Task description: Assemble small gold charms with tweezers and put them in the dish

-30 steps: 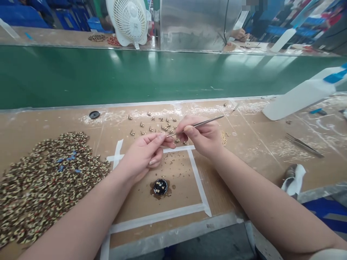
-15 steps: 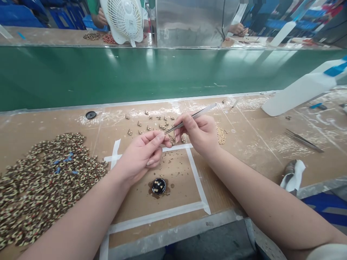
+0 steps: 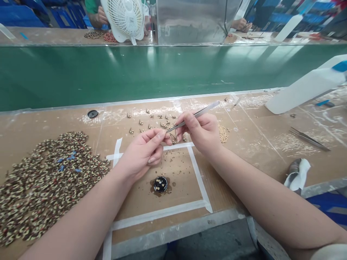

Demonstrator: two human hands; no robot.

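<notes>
The slim tweezers (image 3: 208, 109) slant across the right hand (image 3: 204, 133), gripped between thumb and fingers, with their tip at the fingertips of the left hand (image 3: 146, 147), which are closed in a pinch, apparently on a small piece too covered to make out. The step in hand looks like fine placing or adjusting at that pinch, and the next move calls for a steady left hold and slight tip control. Small fittings (image 3: 150, 126) lie just beyond, pale beads (image 3: 222, 135) right, a black dish (image 3: 160, 191) nearer the body.
</notes>
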